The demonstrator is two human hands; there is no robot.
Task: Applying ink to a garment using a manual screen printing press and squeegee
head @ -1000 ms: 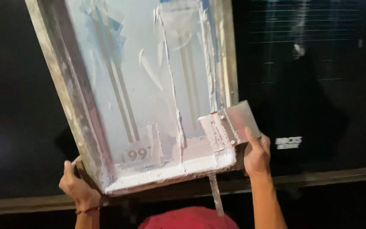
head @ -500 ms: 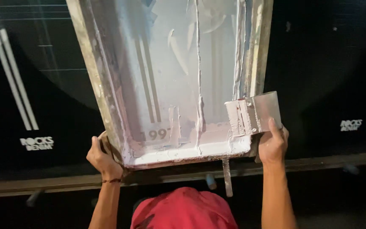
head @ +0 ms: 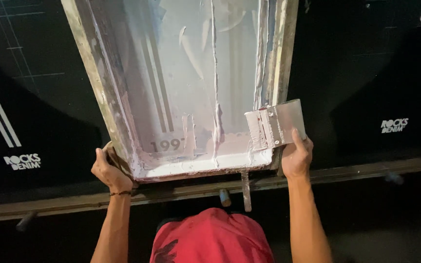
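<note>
A screen-printing frame [head: 181,87] stands tilted over a long table [head: 376,78] covered in black fabric, its near edge resting by the table's front edge, where a metal rail [head: 356,173] runs. The mesh inside is smeared with white ink, with faint stripes showing through. The person's left hand [head: 109,171] is clamped around the frame's near left corner. The right hand [head: 296,158] is at the near right corner, thumb pressed on a flat squeegee [head: 276,124] coated in white ink, which leans against the frame's inner right side. The two hands are well apart, one at each corner. A red cap [head: 213,236] fills the bottom centre of the view. White printed marks show on the black fabric to either side.

The frame looks stiff and fairly light, but wide and awkward — best gripped at the two near corners, on the solid border rather than the mesh, which seems delicate. The wet ink probably makes the inner edges and the squeegee slippery.

Compared with a second ago, the frame sits more squarely across the view, its tilt to the left reduced, and both hands keep their corner grips.
</note>
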